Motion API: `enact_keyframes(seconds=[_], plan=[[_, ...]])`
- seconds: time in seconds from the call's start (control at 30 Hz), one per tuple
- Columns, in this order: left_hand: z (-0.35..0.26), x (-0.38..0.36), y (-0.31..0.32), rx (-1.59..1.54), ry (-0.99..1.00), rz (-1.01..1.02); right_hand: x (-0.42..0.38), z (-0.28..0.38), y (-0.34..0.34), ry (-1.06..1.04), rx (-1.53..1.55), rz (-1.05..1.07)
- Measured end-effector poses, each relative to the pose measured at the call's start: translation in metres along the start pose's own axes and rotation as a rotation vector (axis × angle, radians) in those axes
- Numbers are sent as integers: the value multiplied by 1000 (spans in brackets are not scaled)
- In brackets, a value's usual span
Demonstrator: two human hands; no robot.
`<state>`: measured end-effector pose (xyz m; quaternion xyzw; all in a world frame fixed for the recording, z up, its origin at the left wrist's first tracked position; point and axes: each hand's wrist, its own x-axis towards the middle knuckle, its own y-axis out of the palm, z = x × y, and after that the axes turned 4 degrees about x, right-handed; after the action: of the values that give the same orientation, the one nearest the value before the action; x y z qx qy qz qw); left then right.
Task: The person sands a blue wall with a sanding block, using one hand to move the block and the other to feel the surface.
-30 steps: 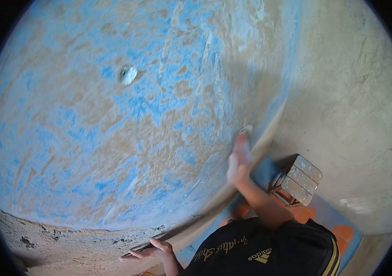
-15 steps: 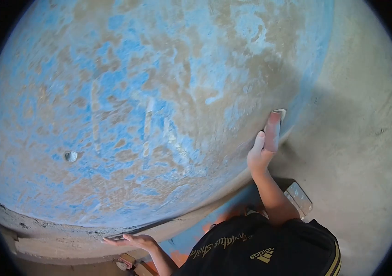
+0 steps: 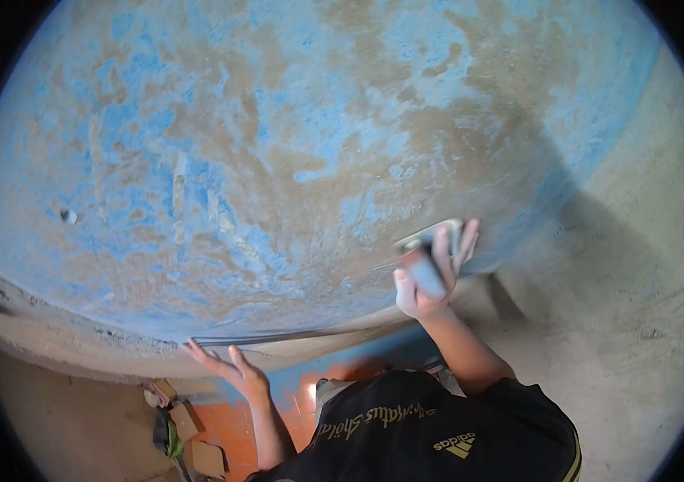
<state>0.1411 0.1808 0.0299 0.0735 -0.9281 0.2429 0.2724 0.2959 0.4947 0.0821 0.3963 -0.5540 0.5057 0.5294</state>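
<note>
A large curved surface (image 3: 278, 161), patchy blue and brown, fills most of the view. My right hand (image 3: 438, 269) is wrapped round a block-like tool (image 3: 424, 271) with a reddish and grey body, its flat pale plate against the lower right part of the surface. The tool is slightly blurred. Along the surface's lower edge, my left hand (image 3: 234, 371) rests with its fingers spread, fingertips at the rim, holding nothing.
Below the rim is an orange and blue floor (image 3: 225, 426) with cardboard-like boxes (image 3: 187, 419) and a green and black item (image 3: 168, 438). A grey wall (image 3: 615, 321) stands on the right. A small round hole (image 3: 68, 216) marks the surface at left.
My right hand and the tool have moved left and slightly down, and the tool is now tilted. My left hand is higher in view. The surface has shifted left and up as the view moved.
</note>
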Motion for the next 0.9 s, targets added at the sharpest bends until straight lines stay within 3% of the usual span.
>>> enact_keyframes(seconds=[0.03,0.07,0.13,0.2,0.3,0.37,0.43,0.47,0.57,0.73,0.83,0.9], plan=[[-2,-3,2,-5,-1,8,-3,0,-3,-142,-35,87],[-4,-6,4,-14,0,18,-9,-12,-5,-68,69,81],[-11,-10,6,-57,-8,46,-12,-18,4,345,216,-162],[-8,-15,8,-30,23,70,-1,-6,5,623,354,-339],[-6,-19,6,-41,44,88,-10,14,5,138,197,-18],[-1,-20,6,-38,57,97,-24,22,3,100,158,104],[1,-20,5,-51,62,104,-26,11,6,122,160,38],[2,-21,3,-53,61,115,-28,10,8,233,185,-51],[11,-26,-4,-24,21,172,-30,40,23,334,248,-133],[23,-7,-20,-38,26,125,-50,47,30,-23,39,118],[34,15,-39,-53,39,66,-47,95,52,368,163,-67],[48,26,-53,-70,52,46,-49,124,60,282,143,22]])
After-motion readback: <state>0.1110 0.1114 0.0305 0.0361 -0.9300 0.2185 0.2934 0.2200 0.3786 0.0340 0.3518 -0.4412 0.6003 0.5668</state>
